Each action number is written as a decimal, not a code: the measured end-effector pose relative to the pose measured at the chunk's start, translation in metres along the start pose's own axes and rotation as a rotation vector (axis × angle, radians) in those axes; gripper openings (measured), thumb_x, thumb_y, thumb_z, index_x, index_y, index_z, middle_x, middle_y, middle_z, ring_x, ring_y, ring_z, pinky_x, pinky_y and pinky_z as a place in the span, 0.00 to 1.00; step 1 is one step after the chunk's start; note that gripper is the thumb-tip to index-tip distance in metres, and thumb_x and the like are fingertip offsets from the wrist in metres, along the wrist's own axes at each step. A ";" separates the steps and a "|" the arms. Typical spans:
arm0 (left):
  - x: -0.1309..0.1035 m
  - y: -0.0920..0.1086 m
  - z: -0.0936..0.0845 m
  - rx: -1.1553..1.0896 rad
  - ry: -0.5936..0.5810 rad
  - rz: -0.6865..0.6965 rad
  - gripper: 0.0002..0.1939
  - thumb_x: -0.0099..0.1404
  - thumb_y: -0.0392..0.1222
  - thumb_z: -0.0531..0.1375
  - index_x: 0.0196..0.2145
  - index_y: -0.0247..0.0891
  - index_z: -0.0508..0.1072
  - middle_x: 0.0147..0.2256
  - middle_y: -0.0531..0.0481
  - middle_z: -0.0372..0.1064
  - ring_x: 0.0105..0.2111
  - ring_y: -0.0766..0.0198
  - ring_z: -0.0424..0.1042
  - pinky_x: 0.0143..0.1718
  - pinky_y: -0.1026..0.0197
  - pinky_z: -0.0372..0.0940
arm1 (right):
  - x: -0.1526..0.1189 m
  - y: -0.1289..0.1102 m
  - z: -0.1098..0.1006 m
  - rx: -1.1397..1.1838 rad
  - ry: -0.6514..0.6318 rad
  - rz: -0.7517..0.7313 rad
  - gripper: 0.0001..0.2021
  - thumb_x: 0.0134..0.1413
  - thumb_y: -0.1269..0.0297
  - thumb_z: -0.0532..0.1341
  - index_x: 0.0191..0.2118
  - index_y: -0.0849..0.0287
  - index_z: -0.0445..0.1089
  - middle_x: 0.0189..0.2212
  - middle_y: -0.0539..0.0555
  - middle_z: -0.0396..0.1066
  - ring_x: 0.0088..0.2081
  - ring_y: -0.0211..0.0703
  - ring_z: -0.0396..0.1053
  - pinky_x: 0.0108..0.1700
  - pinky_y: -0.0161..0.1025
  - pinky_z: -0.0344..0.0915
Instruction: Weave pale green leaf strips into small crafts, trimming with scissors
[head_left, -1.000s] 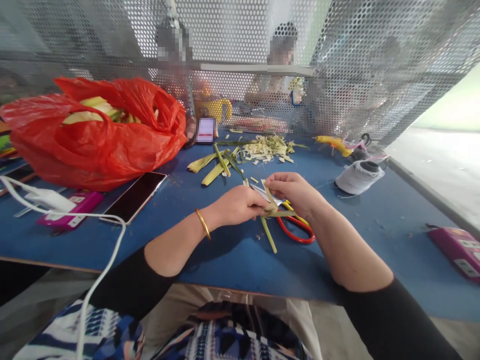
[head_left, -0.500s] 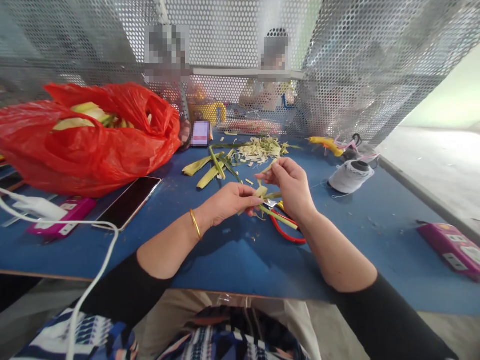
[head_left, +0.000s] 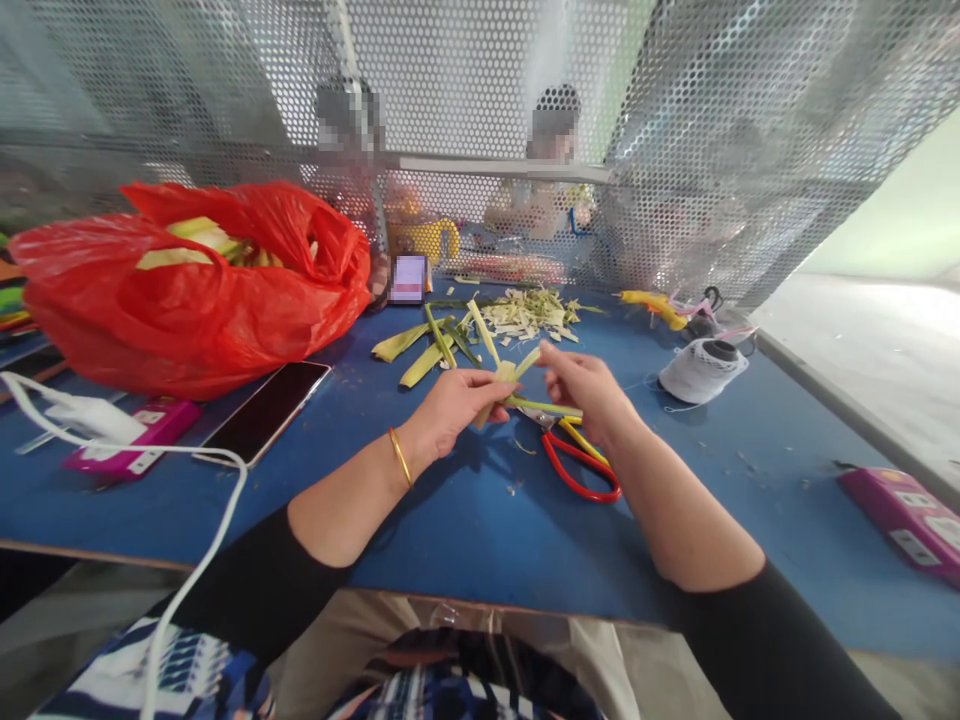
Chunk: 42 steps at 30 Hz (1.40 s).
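Between thumb and fingers, my left hand (head_left: pixel 472 400) pinches the folded middle of some pale green leaf strips (head_left: pixel 507 374), whose ends stick out in several directions. My right hand (head_left: pixel 589 390) is closed on the end of one strip, just right of the fold. Below my right hand lie scissors (head_left: pixel 577 470) with red and yellow handles, their blades partly hidden by the strips. Beyond my hands, loose leaf pieces (head_left: pixel 427 362) rest beside a heap of small leaf trimmings (head_left: pixel 531 313).
A red plastic bag (head_left: pixel 202 320) of leaves stands at left, with a phone (head_left: pixel 274 405) and purple power strip (head_left: pixel 142 435) before it. A thread cone (head_left: pixel 701 372) stands at right, near another power strip (head_left: pixel 900 515). Perforated metal screen (head_left: pixel 465 80) closes the back; people sit behind it.
My right hand has drawn a strip to the right of the fold; another strip now points up and away. More of the scissors shows. The whole view has shifted slightly.
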<state>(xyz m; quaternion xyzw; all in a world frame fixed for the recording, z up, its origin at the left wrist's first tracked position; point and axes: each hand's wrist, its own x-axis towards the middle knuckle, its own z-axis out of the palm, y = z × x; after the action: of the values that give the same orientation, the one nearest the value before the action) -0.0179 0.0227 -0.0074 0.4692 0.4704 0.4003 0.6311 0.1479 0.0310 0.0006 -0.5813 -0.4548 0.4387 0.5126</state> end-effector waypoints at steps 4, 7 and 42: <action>-0.003 0.002 0.002 0.108 -0.058 -0.011 0.06 0.58 0.36 0.66 0.24 0.33 0.77 0.20 0.52 0.72 0.17 0.73 0.67 0.20 0.69 0.56 | -0.006 -0.001 0.007 0.159 -0.189 0.089 0.20 0.26 0.55 0.74 0.16 0.58 0.62 0.12 0.43 0.59 0.15 0.29 0.52 0.18 0.32 0.48; -0.005 0.004 0.002 0.162 -0.098 0.022 0.11 0.58 0.37 0.66 0.19 0.34 0.74 0.18 0.53 0.69 0.15 0.73 0.65 0.19 0.69 0.54 | -0.005 -0.002 0.007 0.200 -0.097 0.119 0.14 0.28 0.62 0.72 0.18 0.59 0.66 0.12 0.44 0.62 0.15 0.30 0.56 0.19 0.32 0.54; 0.000 0.013 -0.009 -0.297 0.055 0.144 0.04 0.55 0.31 0.65 0.23 0.32 0.78 0.24 0.49 0.75 0.25 0.67 0.72 0.32 0.64 0.66 | -0.044 0.011 0.041 -0.257 -0.346 -0.556 0.11 0.48 0.66 0.52 0.19 0.53 0.50 0.23 0.49 0.57 0.29 0.41 0.57 0.34 0.39 0.57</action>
<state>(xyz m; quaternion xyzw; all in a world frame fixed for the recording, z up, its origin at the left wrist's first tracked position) -0.0273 0.0282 0.0044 0.3922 0.3883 0.5223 0.6501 0.1003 -0.0049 -0.0123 -0.4121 -0.7274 0.3134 0.4503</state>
